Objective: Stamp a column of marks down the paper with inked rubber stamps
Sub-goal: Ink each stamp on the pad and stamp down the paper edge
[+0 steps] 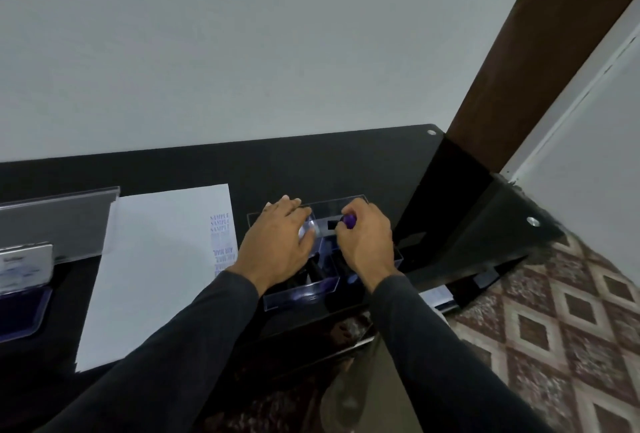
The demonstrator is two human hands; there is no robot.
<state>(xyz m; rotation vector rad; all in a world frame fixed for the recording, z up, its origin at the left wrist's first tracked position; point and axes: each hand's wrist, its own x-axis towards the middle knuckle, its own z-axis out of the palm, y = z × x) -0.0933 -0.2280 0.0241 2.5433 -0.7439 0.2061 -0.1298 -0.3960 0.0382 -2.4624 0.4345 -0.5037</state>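
A white sheet of paper (156, 266) lies on the black table, with a column of purple marks (221, 242) reading SAMPLE and AIR MAIL down its right edge. Right of it stands a clear plastic organiser box (301, 294) with dark stamps inside. My left hand (280, 245) rests flat on the box's left compartment, fingers straight. My right hand (367, 242) grips a stamp with a purple handle (349, 220) over the box's right side. An open ink pad (20, 290) sits at the far left edge.
A clear acrylic stand (62, 221) rises behind the ink pad at the left. The black table (311, 166) meets a white wall at the back. A brown door frame (519, 51) and patterned floor (554, 328) lie to the right.
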